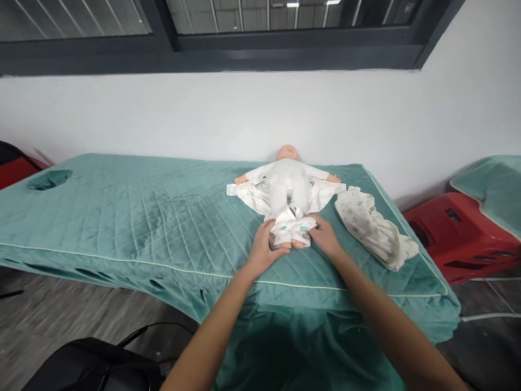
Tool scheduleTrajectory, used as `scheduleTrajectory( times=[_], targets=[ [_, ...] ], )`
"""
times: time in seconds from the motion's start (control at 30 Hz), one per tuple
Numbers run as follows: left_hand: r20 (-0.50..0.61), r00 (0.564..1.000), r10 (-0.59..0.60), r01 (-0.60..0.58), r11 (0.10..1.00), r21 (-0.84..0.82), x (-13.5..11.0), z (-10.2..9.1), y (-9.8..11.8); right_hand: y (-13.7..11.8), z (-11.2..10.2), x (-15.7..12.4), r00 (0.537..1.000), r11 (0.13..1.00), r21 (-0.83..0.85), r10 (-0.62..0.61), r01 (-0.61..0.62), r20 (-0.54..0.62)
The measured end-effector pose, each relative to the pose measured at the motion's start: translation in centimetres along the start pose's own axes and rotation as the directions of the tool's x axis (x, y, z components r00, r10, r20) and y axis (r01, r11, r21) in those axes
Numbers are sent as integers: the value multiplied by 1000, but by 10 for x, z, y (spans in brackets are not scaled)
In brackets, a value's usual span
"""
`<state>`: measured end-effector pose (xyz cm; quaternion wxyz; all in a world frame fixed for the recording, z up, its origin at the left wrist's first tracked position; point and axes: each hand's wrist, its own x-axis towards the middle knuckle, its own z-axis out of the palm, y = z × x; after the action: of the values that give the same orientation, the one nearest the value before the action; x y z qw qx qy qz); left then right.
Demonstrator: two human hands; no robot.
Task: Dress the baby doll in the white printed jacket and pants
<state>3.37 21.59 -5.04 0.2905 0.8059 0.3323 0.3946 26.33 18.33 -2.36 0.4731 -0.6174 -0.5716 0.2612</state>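
A baby doll [287,182] in a white bodysuit lies on its back on a teal quilted massage table [142,217], head toward the wall, arms spread. An opened white garment [252,195] is spread under it. Bunched white trousers [291,225] with teal marks sit over the doll's lower legs. My left hand [266,247] grips the left side of the bunched trousers near the feet. On the right side my right hand [323,233] pinches the same fabric.
A crumpled white patterned cloth [374,228] lies on the table right of the doll. A face hole [49,179] is at the table's far left. A red stool [459,233] and a second teal table [494,184] stand right. A black bag [89,364] is on the floor.
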Motion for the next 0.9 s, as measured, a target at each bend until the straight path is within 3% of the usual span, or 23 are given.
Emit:
scheduleTrajectory(
  times=[0.17, 0.3, 0.4, 0.5, 0.67, 0.77, 0.9],
  targets=[
    [82, 997, 6, -17, 990, 137, 6, -4, 10, -9, -8, -27, 987, 998, -48, -34, 42, 157],
    [122, 993, -4, -19, 982, 187, 12, -9, 17, -22, -11, -32, 980, 978, -191, -50, 88, 193],
    [157, 988, -5, -27, 979, 203, 15, -12, 22, -33, -11, -30, 972, 935, -324, -75, 146, 222],
    [199, 980, -27, -10, 983, 185, 16, -18, 31, -43, -11, -28, 941, 869, -433, -96, 239, 326],
    [297, 942, -153, 92, 973, 209, 14, -33, 56, -64, -16, -34, 903, 760, -543, -131, 356, 409],
    [353, 911, -211, 184, 977, 107, 12, -46, 70, -85, -26, -43, 902, 835, -480, -43, 268, 429],
    [455, 874, -169, 254, 958, -131, 11, -68, 84, -118, -44, -50, 870, 950, -266, -14, 165, 492]
  ],
)
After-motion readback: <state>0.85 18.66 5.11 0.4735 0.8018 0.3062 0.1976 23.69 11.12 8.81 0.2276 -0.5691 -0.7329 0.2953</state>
